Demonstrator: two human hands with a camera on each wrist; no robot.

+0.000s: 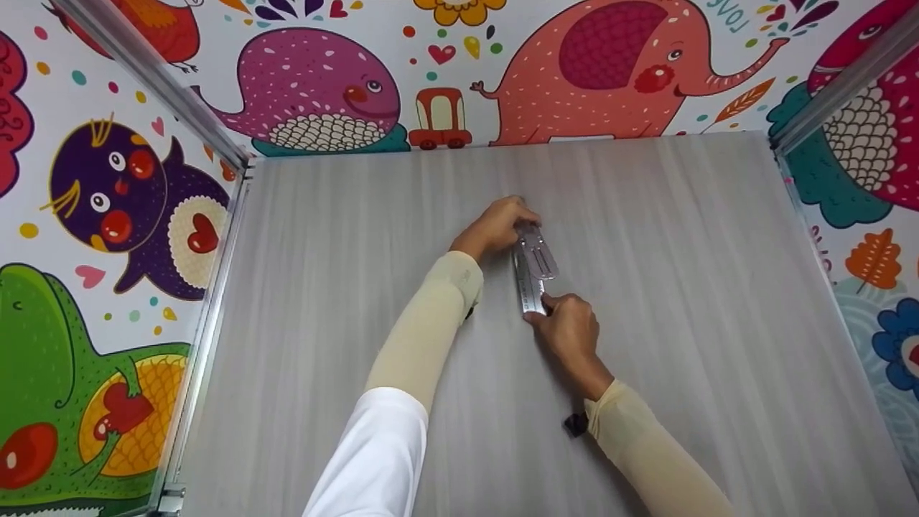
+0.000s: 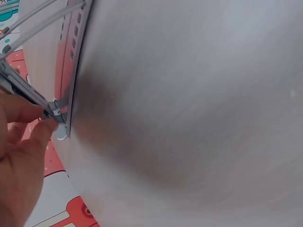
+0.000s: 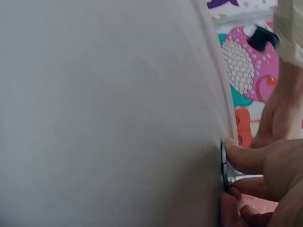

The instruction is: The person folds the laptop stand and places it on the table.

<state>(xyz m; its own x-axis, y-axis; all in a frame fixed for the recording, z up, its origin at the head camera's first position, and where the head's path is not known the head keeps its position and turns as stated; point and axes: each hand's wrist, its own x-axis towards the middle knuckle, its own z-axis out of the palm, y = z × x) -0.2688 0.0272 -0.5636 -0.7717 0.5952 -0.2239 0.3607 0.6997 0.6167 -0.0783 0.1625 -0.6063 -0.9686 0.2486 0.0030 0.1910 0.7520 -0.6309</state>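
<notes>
A folding metal stand (image 1: 532, 291) lies near the middle of the table, its long base flat and a slotted upper piece (image 1: 540, 257) raised over it. In the left wrist view, a row of slots runs along the base (image 2: 74, 42), and thin rods (image 2: 45, 26) join it to the raised part. My left hand (image 1: 499, 224) pinches the raised part at the far, hinged end between thumb and fingers. At the near end my right hand (image 1: 572, 329) grips the base, the thumb (image 3: 244, 158) on its edge in the right wrist view; the curled fingers hide part of it.
The grey wood-grain table (image 1: 344, 287) spreads around both hands. Metal frame rails (image 1: 204, 287) edge it on the left, and printed cartoon panels (image 1: 316, 93) stand at the back and sides. A black wrist device (image 1: 575, 424) sits by the right sleeve.
</notes>
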